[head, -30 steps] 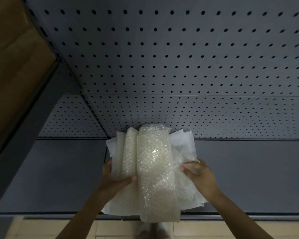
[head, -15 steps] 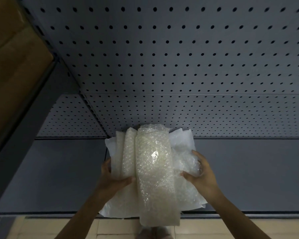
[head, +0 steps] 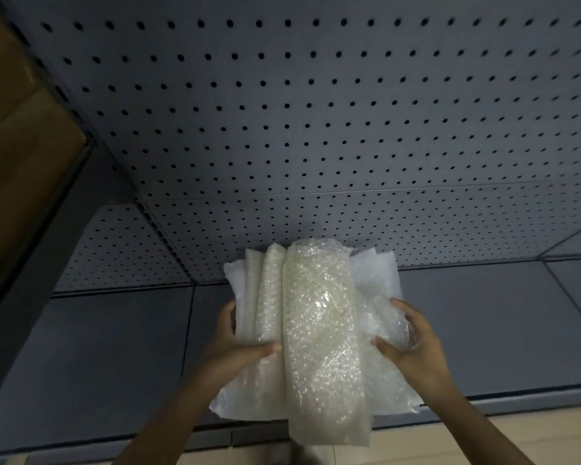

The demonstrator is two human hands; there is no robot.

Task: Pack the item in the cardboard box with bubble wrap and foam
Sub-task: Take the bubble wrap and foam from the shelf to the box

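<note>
A folded bundle of bubble wrap (head: 319, 323) lies on top of white foam sheets (head: 376, 270) on a grey shelf. My left hand (head: 235, 344) grips the bundle's left side, thumb across its front. My right hand (head: 413, 344) holds the right side, fingers curled round a crumpled clear layer. One long strip of bubble wrap hangs down over the shelf's front edge. The item to be packed is not in view.
The grey shelf board (head: 114, 347) has a perforated back panel (head: 316, 129) behind it. A brown cardboard box (head: 17, 146) fills the upper left corner. Below the shelf edge shows light floor (head: 534, 437).
My right hand has slid outward along the bundle's right side and taken a fuller hold of the clear layer. The left hand and the bundle have hardly moved.
</note>
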